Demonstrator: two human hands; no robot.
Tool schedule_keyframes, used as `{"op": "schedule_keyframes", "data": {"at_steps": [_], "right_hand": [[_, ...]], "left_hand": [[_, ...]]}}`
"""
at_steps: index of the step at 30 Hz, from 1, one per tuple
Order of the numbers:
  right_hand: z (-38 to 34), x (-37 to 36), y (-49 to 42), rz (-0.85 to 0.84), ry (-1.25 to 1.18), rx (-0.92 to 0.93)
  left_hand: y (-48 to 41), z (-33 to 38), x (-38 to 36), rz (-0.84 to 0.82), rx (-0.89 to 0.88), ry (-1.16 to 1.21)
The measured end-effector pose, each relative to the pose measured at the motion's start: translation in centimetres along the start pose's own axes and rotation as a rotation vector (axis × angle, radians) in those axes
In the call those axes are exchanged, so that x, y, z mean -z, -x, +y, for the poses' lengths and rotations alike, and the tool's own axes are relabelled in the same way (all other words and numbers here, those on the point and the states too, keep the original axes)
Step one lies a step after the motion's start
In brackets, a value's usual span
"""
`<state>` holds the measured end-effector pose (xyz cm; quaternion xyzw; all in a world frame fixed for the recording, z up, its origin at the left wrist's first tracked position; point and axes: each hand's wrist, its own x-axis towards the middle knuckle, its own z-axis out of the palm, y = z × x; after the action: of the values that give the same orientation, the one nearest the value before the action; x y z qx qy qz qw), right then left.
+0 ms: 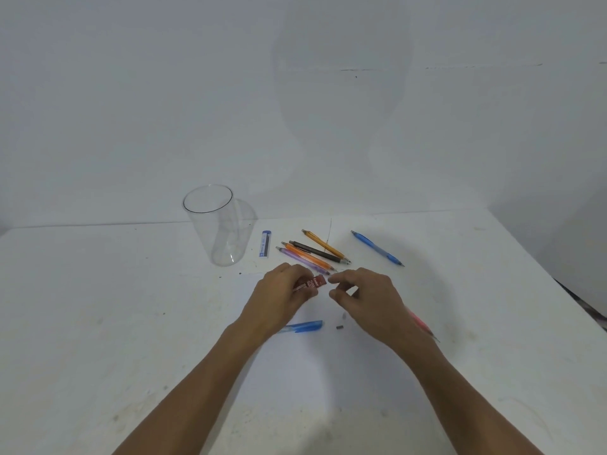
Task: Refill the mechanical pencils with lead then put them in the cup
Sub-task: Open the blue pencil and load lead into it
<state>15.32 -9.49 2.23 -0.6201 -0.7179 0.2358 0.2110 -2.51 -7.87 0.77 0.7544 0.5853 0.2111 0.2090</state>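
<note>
The left hand (282, 292) pinches a small red lead case (312, 284), a flat printed plastic box, between thumb and fingers just above the white worktop (131, 323). The right hand (364, 295) is beside it at 3 o'clock, thumb and forefinger curled close together near the case's end; whether anything is between them is too small to tell.

At 12 o'clock from the hands lies a loose fan of slim mechanical pencils: a purple pencil (302, 260), an orange pencil (308, 257), a black pencil (315, 251) and a yellow pencil (325, 246), touching or nearly so. A blue pencil (377, 248) lies apart at 1 o'clock. A second blue pencil (303, 326), translucent, lies at 6 o'clock, partly under the left wrist, with a small dark cap (340, 327) just beside its end. A pink pencil (422, 325) shows from behind the right forearm at 4 o'clock.

The clear plastic cup (216, 231) stands upright at 10 o'clock, smooth-walled and round-rimmed, with a blue lead tube (265, 244) lying just right of it.

The worktop is matte, scuffed and speckled. Its far edge meets a plain wall; its right edge slants down at 3 o'clock. Broad open surface spreads to the left and toward the near side.
</note>
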Motion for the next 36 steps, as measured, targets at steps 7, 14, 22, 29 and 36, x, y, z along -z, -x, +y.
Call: {"op": "schedule_keyframes", "data": {"at_steps": [7, 14, 22, 29, 36], "right_hand": [[-0.8, 1.2, 0.1, 0.047, 0.004, 0.160], [-0.8, 1.2, 0.4, 0.129, 0.013, 0.304], [-0.2, 1.1, 0.5, 0.130, 0.061, 0.403], [-0.1, 0.7, 0.4, 0.147, -0.025, 0.334], [-2.0, 0.5, 1.7, -0.025, -1.058, -0.345]], "left_hand": [[1.1, 1.2, 3.0, -0.037, -0.004, 0.368], [1.7, 1.7, 3.5, -0.069, -0.018, 0.440], [1.7, 1.3, 2.9, -0.063, 0.019, 0.483], [1.9, 1.5, 2.2, -0.019, 0.020, 0.514], [1.7, 1.7, 2.6, 0.082, -0.056, 0.363]]}}
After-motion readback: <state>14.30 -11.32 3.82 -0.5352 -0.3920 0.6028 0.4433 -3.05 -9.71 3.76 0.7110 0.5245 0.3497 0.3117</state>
